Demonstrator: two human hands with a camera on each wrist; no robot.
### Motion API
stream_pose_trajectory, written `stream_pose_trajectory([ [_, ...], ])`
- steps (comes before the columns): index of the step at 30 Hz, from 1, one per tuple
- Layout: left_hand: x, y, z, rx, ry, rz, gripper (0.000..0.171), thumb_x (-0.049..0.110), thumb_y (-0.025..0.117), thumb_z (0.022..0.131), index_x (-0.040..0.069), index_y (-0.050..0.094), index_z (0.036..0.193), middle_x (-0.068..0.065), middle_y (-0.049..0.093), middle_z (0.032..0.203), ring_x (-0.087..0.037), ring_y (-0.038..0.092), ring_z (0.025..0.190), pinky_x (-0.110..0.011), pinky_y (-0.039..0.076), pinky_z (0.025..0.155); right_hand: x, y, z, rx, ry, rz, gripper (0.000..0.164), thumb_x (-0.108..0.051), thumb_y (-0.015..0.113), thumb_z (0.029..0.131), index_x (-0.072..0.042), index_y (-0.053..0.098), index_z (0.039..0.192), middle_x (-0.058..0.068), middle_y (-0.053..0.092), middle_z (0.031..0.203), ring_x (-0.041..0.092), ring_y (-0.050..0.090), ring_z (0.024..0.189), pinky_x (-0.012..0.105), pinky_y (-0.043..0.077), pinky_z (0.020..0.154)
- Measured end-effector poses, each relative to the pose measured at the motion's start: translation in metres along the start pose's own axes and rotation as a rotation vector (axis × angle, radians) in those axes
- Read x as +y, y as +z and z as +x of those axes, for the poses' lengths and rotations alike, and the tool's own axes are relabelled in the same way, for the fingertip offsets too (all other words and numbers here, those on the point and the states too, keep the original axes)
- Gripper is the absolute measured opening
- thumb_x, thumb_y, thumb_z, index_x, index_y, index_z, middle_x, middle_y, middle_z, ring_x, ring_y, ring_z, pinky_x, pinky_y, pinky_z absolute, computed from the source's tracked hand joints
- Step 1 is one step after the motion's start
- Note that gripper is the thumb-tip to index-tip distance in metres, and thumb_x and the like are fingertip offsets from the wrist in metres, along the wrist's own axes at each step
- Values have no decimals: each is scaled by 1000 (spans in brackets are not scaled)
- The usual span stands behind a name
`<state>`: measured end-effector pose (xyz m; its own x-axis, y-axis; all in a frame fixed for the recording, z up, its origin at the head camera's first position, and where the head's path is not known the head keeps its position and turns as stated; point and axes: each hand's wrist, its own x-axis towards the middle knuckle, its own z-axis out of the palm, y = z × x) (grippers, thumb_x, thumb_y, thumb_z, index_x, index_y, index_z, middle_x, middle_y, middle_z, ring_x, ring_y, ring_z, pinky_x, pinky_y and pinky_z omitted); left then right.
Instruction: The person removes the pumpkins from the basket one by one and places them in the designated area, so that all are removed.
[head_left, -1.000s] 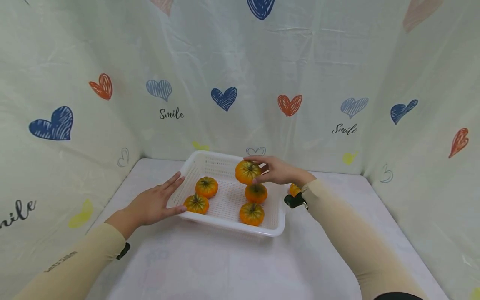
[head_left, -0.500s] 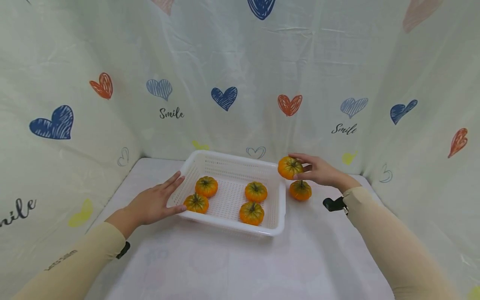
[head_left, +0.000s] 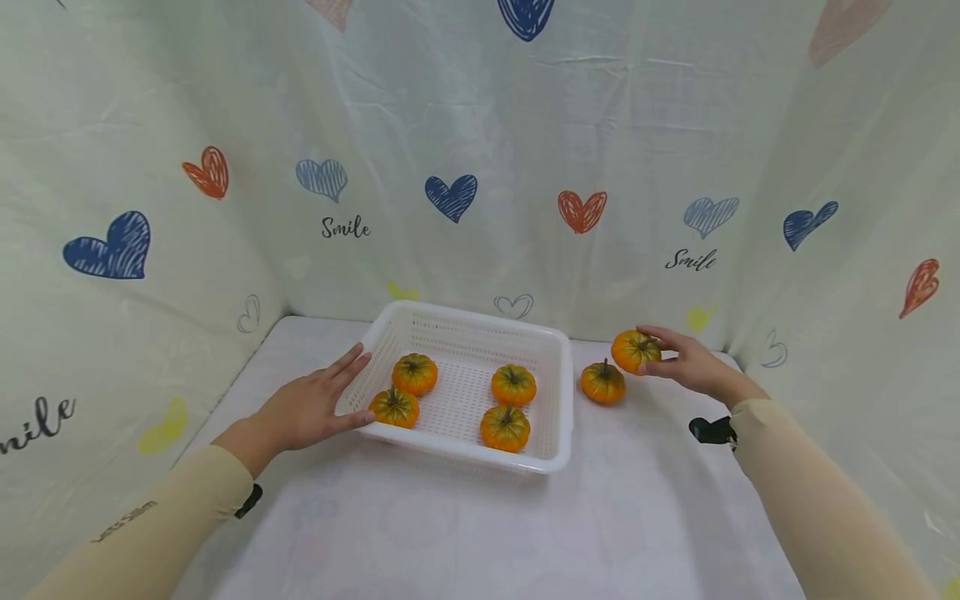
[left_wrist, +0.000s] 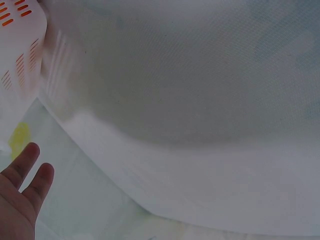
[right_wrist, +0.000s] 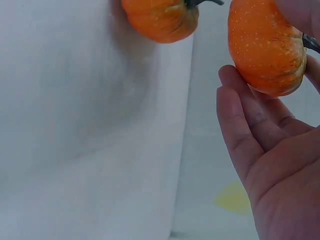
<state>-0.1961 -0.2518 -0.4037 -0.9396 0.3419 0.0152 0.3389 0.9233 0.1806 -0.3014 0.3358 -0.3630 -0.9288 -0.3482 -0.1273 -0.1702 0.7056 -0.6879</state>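
Note:
My right hand (head_left: 693, 365) grips a small orange pumpkin (head_left: 636, 351) with green streaks, just right of the basket; the right wrist view shows this pumpkin (right_wrist: 267, 50) between thumb and fingers. Close by on the table stands a second pumpkin (head_left: 602, 382), stem up. My left hand (head_left: 303, 415) rests with spread, straight fingers against the left side of the white plastic basket (head_left: 557, 400). Inside, a pair of pumpkins sits on the left, one pumpkin (head_left: 415, 374) behind another (head_left: 394, 408). Toward the right side sit a further pumpkin (head_left: 513, 385) and one (head_left: 505, 428) in front of it.
A white cloth covers the table (head_left: 465, 533). Behind and at both sides hangs a pale curtain (head_left: 510, 108) printed with hearts and the word Smile, close to the table's back edge.
My right hand has carried the pumpkin from above the basket's right part, over its rim, to the table area on the right. The left hand has stayed at the basket.

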Motion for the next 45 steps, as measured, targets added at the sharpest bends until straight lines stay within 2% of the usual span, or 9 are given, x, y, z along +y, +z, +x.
stream_pose_trajectory([
  [4, 0, 0, 0, 0, -1, -1, 99, 72, 52, 89, 13, 18, 161, -6, 7, 167, -45, 41, 136, -64, 37, 103, 16, 2, -5, 15, 45, 7, 78, -33, 72, 93, -16, 30, 157, 31, 31, 150, 50, 37, 131, 64, 44, 97],
  [11, 0, 1, 0, 3, -1, 8, 100, 76, 48, 89, 13, 18, 161, -6, 7, 167, -45, 41, 136, -64, 38, 103, 46, 10, -5, 26, 143, 39, 86, -36, 74, 91, -13, 26, 159, 36, 30, 147, 47, 51, 122, 49, 52, 93],
  [16, 0, 2, 1, 9, 4, 4, 100, 75, 48, 88, 12, 20, 160, -6, 8, 167, -45, 42, 135, -64, 39, 102, 62, 23, -2, 15, 199, 72, 87, -35, 74, 91, -10, 24, 158, 39, 29, 145, 46, 51, 120, 44, 54, 92],
  [21, 1, 3, 2, 9, 4, -8, 98, 72, 51, 90, 11, 20, 160, -6, 9, 167, -44, 43, 135, -63, 39, 103, 73, 34, -2, 8, 239, 43, 87, -36, 73, 92, -7, 23, 158, 42, 28, 144, 48, 50, 120, 42, 56, 88],
  [30, 2, -1, 0, 2, -1, 1, 98, 70, 53, 90, 10, 20, 160, -8, 9, 167, -46, 43, 134, -64, 38, 103, 70, 40, -1, 3, 206, -34, 81, -36, 69, 95, -4, 25, 156, 43, 31, 141, 51, 49, 118, 45, 56, 86],
  [39, 2, -1, 0, 12, 7, -1, 97, 70, 53, 90, 10, 21, 160, -8, 10, 167, -46, 45, 132, -64, 39, 102, 70, 41, -3, 6, 214, -32, 80, -34, 67, 97, -5, 23, 157, 43, 29, 144, 57, 38, 127, 58, 47, 97],
  [45, 1, 2, 1, 16, 4, -3, 97, 70, 54, 90, 11, 21, 160, -7, 10, 167, -45, 44, 133, -64, 39, 102, 71, 42, -2, 11, 214, -36, 81, -35, 67, 96, -4, 22, 157, 44, 28, 143, 57, 39, 126, 57, 48, 97],
])
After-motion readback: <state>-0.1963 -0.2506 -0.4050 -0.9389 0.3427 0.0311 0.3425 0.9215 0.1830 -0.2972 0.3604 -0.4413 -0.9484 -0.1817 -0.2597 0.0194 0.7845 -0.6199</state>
